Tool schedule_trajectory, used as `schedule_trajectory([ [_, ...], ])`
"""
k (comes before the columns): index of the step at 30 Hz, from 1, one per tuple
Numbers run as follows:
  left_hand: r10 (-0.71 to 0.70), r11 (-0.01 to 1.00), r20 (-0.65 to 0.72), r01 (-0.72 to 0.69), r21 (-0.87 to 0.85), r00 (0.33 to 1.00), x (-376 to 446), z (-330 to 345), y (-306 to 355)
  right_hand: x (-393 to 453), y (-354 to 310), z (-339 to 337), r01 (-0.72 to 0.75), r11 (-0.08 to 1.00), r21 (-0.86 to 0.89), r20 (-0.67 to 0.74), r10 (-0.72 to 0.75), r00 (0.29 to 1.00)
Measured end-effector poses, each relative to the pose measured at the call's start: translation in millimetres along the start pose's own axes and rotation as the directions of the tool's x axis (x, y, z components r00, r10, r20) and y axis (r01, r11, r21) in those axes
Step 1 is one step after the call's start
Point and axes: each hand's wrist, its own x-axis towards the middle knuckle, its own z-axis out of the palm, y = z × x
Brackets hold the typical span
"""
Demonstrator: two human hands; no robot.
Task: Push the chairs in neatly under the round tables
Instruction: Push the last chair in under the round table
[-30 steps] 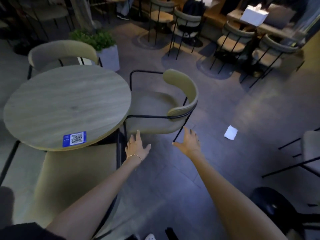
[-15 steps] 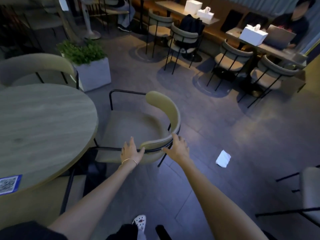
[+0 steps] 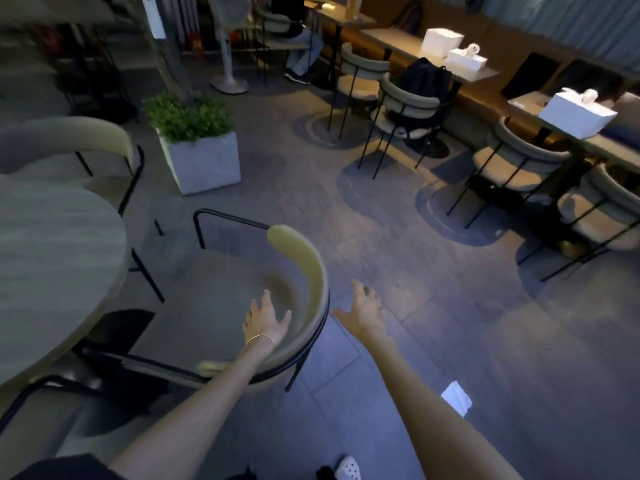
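Observation:
A round wooden table fills the left side. A beige chair with a curved backrest and black metal frame stands to its right, seat towards the table. My left hand hovers open over the inner side of the backrest, fingers spread, and whether it touches is unclear. Just right of the backrest my right hand is open above the floor, holding nothing. A second beige chair stands behind the table at the far left.
A grey square planter with green leaves stands behind the chair. A white paper scrap lies on the floor by my right arm. Several chairs line long tables at the back right, where a person sits.
My hands were on the chair's backrest half a second ago; now both are off it with fingers spread. I have stepped closer, so the chair sits lower and nearer in view.

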Motion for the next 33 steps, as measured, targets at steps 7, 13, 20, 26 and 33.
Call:
schedule_trajectory([
  [7, -0.254, 0.961, -0.093, 0.241, -0.137, 0.963, 26, 38, 45, 96, 19, -36, 0.197, 0.972, -0.129, 0.172, -0.174, 0.97],
  [13, -0.452, 0.879, -0.178, 0.403, -0.254, 0.874, 62, 34, 47, 167, -22, -28, 0.382, 0.905, -0.189, 0.309, -0.314, 0.898],
  [20, -0.661, 0.727, -0.204, 0.548, -0.414, 0.722, 79, 26, 38, 226, -58, -7, 0.511, 0.836, -0.199, 0.428, -0.395, 0.813],
  [26, -0.789, 0.61, -0.255, 0.666, -0.429, 0.559, 80, 47, 26, 271, -61, 13, 0.542, 0.807, -0.232, 0.464, -0.398, 0.791],
  [33, -0.872, 0.462, -0.324, 0.834, -0.301, 0.366, 87, 90, -14, 321, -61, 61, 0.519, 0.83, -0.206, 0.475, -0.378, 0.794],
])
